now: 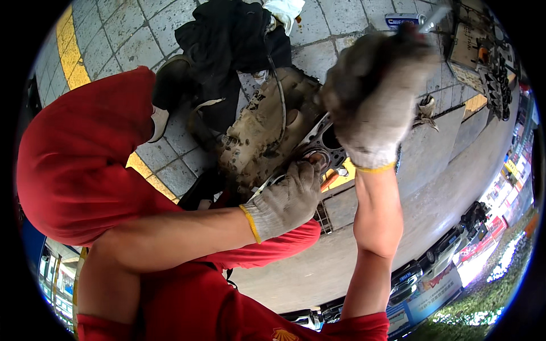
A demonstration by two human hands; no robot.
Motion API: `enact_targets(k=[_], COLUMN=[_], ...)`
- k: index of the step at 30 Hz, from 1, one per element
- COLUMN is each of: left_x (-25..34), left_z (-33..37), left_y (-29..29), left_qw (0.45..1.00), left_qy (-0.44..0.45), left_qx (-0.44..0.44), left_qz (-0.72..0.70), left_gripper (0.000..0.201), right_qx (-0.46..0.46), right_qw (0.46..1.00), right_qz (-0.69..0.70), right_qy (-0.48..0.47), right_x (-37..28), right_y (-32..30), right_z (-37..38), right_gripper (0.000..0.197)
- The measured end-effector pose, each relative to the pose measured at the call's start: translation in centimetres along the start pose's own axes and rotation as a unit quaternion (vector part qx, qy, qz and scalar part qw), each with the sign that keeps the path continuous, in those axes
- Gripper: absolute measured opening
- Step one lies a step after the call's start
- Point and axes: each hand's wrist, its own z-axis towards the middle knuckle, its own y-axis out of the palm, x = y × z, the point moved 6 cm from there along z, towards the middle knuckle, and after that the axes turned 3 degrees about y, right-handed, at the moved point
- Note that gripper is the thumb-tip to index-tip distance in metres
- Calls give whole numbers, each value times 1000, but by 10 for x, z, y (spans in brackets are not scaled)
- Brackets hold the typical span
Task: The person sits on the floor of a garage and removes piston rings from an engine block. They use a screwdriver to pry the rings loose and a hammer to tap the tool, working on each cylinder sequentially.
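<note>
- Grey-brown, grimy metal made up the engine block (260, 128), which lay low in front of you, its flat, holed face (336, 152) partly hidden by your gloves.
- Your left hand (291, 190), in a pale knitted glove, had its fingertips at a round opening (322, 157) in that face; whether they pinched anything there, I could not tell.
- Your right hand (380, 96), also gloved and well apart from the left, was up over the block's right side, seemingly wrapped around a tool (435, 20) with a bright shaft; blur hid its kind.
- Good handling, I judged, called for a steady left hand with fingertips out of the tool's line, and a firm right grip, since such grimy surfaces could slip.
- One thin hose (280, 94) crossed the block; keeping it aside seemed sensible, as it might have snagged.
- An orange-brown stick (329, 181) lay near your left fingertips, worth keeping clear of your wrist.
- Farther out, black cloth (236, 37), a white rag (285, 9) and a blue can (402, 20) lay around the tiled floor (122, 41).
</note>
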Motion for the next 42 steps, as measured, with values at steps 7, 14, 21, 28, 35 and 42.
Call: enact_targets(k=[7,14,21,28,35,42], left_x=[6,6,-9,-4,-9,-2], left_z=[-7,-5,6,-7,-1,13], left_y=[12,8,-15,-8,-21,-6], left_qw=[995,999,998,996,997,970], left_qy=[-61,30,12,-17,62,200], left_qx=[-23,5,49,79,28,-131], left_qz=[-77,39,29,30,48,53], left_gripper=[50,58,29,36,41,19], right_qx=[10,-29,-76,-8,148,383], right_qw=[998,996,994,992,972,903], right_qz=[1,-81,-3,62,8,48], right_qy=[56,14,-76,-109,-182,-187], right_x=[25,7,-28,-49,-61,-39], right_y=[-21,-4,-32,-66,-103,-153], right_z=[-20,-11,-21,-56,-130,-247], right_gripper=[71,77,90,60,64,47])
